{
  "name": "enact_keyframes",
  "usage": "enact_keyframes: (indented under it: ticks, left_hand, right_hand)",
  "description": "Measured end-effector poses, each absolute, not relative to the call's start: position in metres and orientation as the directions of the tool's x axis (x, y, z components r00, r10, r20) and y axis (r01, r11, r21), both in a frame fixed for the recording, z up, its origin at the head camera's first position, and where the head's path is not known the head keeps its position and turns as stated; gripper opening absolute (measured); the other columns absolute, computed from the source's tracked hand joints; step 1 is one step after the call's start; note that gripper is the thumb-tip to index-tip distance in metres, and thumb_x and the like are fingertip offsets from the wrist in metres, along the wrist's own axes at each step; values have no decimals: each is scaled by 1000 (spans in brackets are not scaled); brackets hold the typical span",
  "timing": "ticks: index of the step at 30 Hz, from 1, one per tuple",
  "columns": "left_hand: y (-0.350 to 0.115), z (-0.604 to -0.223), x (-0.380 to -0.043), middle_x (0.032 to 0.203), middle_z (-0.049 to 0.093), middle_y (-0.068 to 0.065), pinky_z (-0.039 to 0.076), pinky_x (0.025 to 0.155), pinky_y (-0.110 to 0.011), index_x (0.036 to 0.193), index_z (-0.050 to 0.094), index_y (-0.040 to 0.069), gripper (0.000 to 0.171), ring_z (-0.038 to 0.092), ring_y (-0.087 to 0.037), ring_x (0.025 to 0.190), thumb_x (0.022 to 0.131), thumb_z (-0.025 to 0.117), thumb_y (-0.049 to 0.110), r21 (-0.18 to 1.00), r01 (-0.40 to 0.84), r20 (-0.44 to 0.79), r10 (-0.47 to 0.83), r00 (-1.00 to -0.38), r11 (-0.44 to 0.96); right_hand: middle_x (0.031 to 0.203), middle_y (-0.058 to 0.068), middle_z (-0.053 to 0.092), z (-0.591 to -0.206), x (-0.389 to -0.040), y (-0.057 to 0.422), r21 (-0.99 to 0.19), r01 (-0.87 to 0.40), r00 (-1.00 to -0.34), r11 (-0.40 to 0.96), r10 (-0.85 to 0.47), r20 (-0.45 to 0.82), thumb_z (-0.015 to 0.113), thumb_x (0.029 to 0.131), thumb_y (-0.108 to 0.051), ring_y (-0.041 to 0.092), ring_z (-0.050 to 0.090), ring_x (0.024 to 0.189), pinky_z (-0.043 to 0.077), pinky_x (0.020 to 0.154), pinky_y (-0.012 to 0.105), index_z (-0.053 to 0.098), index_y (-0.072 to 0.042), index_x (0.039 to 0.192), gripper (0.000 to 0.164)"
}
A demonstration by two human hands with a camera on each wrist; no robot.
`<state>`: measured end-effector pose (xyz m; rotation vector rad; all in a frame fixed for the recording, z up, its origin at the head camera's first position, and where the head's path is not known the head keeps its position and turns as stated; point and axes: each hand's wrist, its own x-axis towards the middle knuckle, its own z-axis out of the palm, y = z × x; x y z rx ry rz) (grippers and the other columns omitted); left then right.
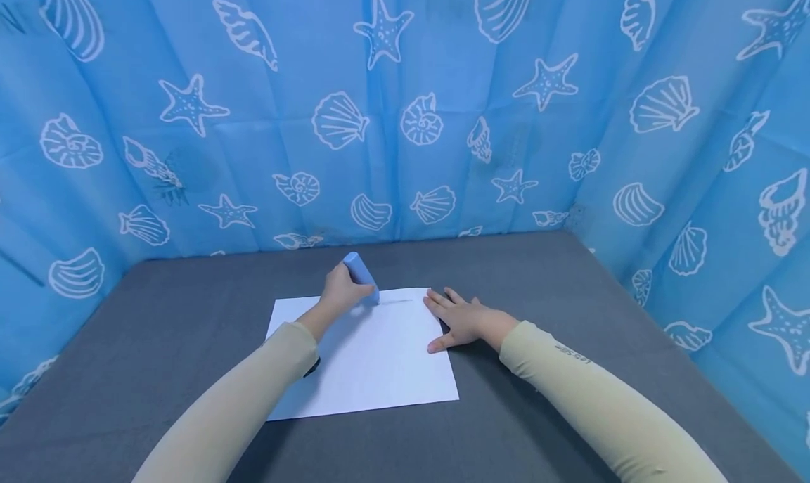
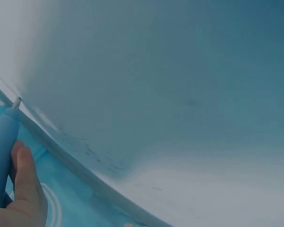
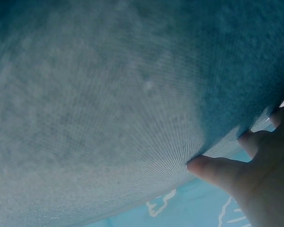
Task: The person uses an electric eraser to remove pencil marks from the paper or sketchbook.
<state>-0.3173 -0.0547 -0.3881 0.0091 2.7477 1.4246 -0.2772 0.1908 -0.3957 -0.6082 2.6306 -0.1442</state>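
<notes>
A sheet of white paper (image 1: 392, 360) lies on the dark grey cloth. My left hand (image 1: 340, 290) grips a thick blue pen (image 1: 358, 270), tilted, its lower end at the paper near the far edge. In the left wrist view the pen (image 2: 2, 151) shows a fat barrel and a narrow grey tip. To the right of the tip runs a short faint line (image 1: 397, 301) on the paper. My right hand (image 1: 465, 321) rests at the sheet's right edge with fingers spread, fingertips on or beside the paper. In the right wrist view its fingers (image 3: 215, 170) touch down.
The table under the grey cloth (image 1: 519, 272) reaches to a blue curtain (image 1: 392, 152) with white shells and starfish, which hangs behind and along the sides. Bare cloth surrounds the paper. A small dark object (image 1: 312, 368) shows under the left sleeve's cuff.
</notes>
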Motion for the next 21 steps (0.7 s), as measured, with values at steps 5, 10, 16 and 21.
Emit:
enact_keyframes:
  ticks: [5, 10, 16, 21]
  left_hand:
    - [-62, -389, -316, 125, 55, -27, 46, 98, -49, 130, 44, -9, 61, 54, -40, 117, 82, 74, 13, 809, -14, -19, 2, -1000, 587]
    - [-68, -385, -315, 124, 55, -27, 47, 97, -49, 130, 44, -8, 60, 55, -40, 115, 82, 73, 13, 791, -9, -14, 3, -1000, 612]
    - [-74, -378, -315, 126, 54, -26, 45, 99, -49, 130, 43, -7, 60, 53, -40, 118, 82, 73, 11, 790, -21, -19, -9, -1000, 612]
    - [-71, -377, -314, 126, 54, -27, 46, 99, -49, 131, 43, -7, 59, 53, -39, 118, 83, 72, 11, 779, 0, -11, 13, -1000, 627]
  right_hand:
    - [163, 6, 3, -396, -279, 191, -191, -396, -811, 898, -440, -385, 61, 83, -65, 36, -3, 147, 10, 109, 69, 11, -12, 157, 104]
    - [163, 6, 3, -396, -279, 192, -193, -386, -817, 902, -431, -383, 62, 82, -65, 36, -2, 147, 10, 108, 70, 11, -12, 157, 105]
    - [163, 7, 4, -396, -279, 192, -187, -385, -818, 904, -428, -383, 62, 82, -65, 37, -2, 147, 10, 108, 70, 12, -11, 157, 105]
    - [163, 5, 3, -399, -280, 191, -177, -382, -817, 907, -421, -394, 60, 82, -67, 35, -3, 147, 9, 109, 69, 10, -14, 157, 104]
